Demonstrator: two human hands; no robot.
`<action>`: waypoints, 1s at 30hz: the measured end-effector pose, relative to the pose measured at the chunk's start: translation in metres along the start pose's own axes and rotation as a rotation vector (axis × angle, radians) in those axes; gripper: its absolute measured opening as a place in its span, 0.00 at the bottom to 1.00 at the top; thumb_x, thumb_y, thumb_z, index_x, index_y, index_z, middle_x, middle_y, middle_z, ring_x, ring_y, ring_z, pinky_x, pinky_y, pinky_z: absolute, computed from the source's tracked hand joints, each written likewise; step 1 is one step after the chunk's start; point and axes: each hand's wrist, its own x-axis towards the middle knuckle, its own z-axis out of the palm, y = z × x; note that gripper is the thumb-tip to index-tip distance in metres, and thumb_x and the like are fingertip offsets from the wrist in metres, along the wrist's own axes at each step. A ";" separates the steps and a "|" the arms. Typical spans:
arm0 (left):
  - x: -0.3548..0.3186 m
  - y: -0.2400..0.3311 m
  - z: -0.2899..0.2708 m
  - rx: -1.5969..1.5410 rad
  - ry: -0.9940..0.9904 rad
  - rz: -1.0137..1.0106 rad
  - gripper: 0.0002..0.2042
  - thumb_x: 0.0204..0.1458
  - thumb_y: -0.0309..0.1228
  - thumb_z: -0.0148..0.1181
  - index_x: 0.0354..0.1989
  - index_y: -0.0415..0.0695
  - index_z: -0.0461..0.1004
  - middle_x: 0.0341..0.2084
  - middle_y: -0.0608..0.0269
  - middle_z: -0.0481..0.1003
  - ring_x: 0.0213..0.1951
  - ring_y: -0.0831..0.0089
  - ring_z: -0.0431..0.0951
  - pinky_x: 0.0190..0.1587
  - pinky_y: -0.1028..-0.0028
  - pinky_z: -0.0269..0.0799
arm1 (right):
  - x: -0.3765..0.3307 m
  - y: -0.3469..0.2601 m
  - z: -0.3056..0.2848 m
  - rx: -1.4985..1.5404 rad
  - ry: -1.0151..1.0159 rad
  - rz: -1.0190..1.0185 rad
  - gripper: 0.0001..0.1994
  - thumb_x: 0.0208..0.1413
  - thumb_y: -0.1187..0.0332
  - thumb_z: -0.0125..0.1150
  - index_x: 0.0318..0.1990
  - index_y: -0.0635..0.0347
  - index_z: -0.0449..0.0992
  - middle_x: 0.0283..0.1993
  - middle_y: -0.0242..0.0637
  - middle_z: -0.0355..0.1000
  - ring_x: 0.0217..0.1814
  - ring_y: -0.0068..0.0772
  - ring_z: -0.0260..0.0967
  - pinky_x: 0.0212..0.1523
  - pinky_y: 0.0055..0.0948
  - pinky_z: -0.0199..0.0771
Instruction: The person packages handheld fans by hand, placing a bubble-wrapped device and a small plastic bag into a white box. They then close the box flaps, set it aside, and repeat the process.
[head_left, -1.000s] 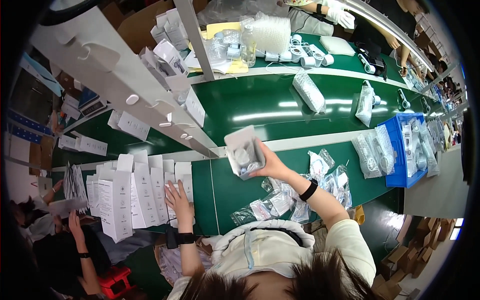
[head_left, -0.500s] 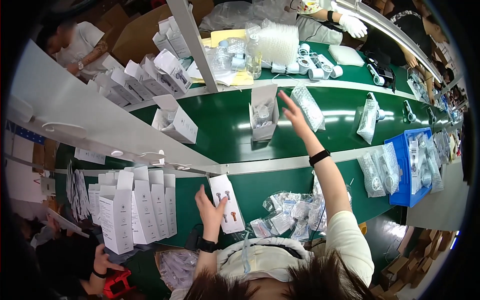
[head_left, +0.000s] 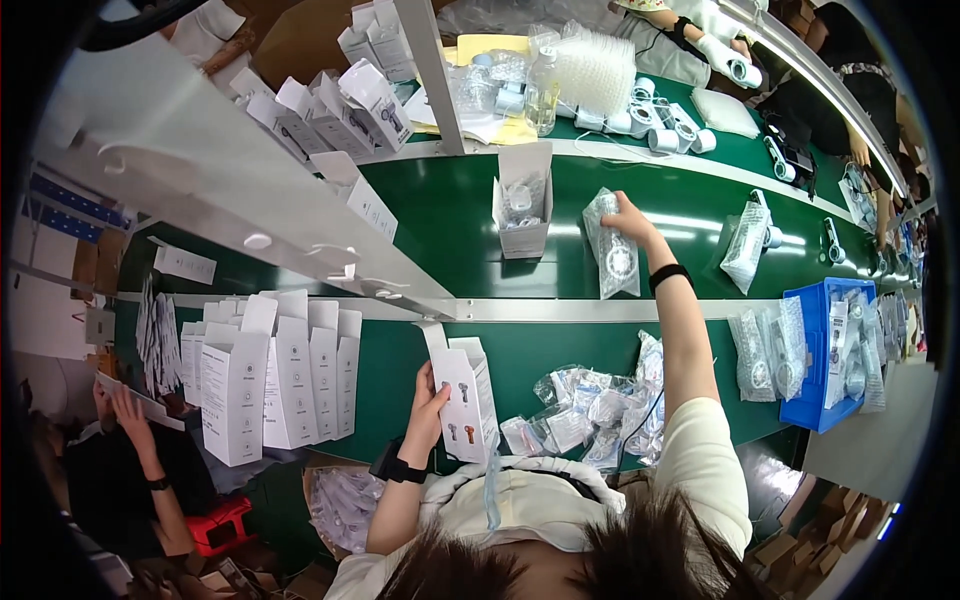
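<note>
My left hand [head_left: 428, 410] is closed round the left side of a white carton [head_left: 467, 402] with small printed pictures, its top flap up, at the near edge of the table. Out on the green belt, my right hand [head_left: 630, 220] grips the upper end of a bubble-wrap pouch [head_left: 617, 265]; a round, pale shape shows through its lower part. To the left of the pouch, an open white box [head_left: 522, 240] with clear-bagged contents stands on the belt. Small clear-bagged parts [head_left: 590, 408] lie heaped right of the carton.
Several open white boxes [head_left: 235, 405] stand in rows at the left. A white metal post [head_left: 290, 240] slants across that side. On the right is a blue bin [head_left: 803, 408] with bubble-wrapped pouches. Another pouch [head_left: 745, 245] lies farther along the belt. Co-workers sit nearby.
My right hand has come down onto the bubble-wrap pouch and taken hold of it; the pouch has turned more upright. My left hand has grasped the carton, which has its flap raised. The view has shifted.
</note>
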 end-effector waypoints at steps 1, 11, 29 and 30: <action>-0.004 0.003 0.005 -0.031 -0.030 0.024 0.30 0.50 0.26 0.51 0.60 0.43 0.45 0.54 0.57 0.57 0.56 0.66 0.57 0.57 0.70 0.53 | -0.015 0.011 0.002 0.202 0.050 -0.099 0.34 0.38 0.70 0.61 0.56 0.61 0.54 0.44 0.47 0.66 0.41 0.41 0.67 0.40 0.31 0.69; 0.017 -0.002 0.020 0.535 -0.438 0.659 0.38 0.47 0.26 0.56 0.64 0.53 0.40 0.59 0.53 0.53 0.58 0.56 0.56 0.54 0.66 0.57 | -0.167 -0.017 0.017 1.376 0.159 -0.157 0.18 0.52 0.69 0.53 0.51 0.59 0.61 0.47 0.40 0.66 0.48 0.35 0.66 0.48 0.35 0.69; 0.006 0.058 0.092 0.970 -0.210 0.808 0.32 0.33 0.31 0.68 0.49 0.48 0.58 0.51 0.49 0.57 0.50 0.52 0.63 0.48 0.65 0.65 | -0.234 -0.078 0.088 1.798 0.215 -0.096 0.16 0.53 0.71 0.51 0.50 0.62 0.62 0.49 0.41 0.65 0.51 0.37 0.63 0.54 0.34 0.62; 0.005 0.059 0.094 0.973 -0.195 0.805 0.32 0.33 0.29 0.68 0.49 0.46 0.57 0.50 0.49 0.58 0.49 0.52 0.64 0.47 0.65 0.65 | -0.233 -0.085 0.094 1.702 0.346 -0.192 0.17 0.52 0.72 0.52 0.50 0.62 0.62 0.49 0.41 0.64 0.51 0.37 0.63 0.53 0.34 0.62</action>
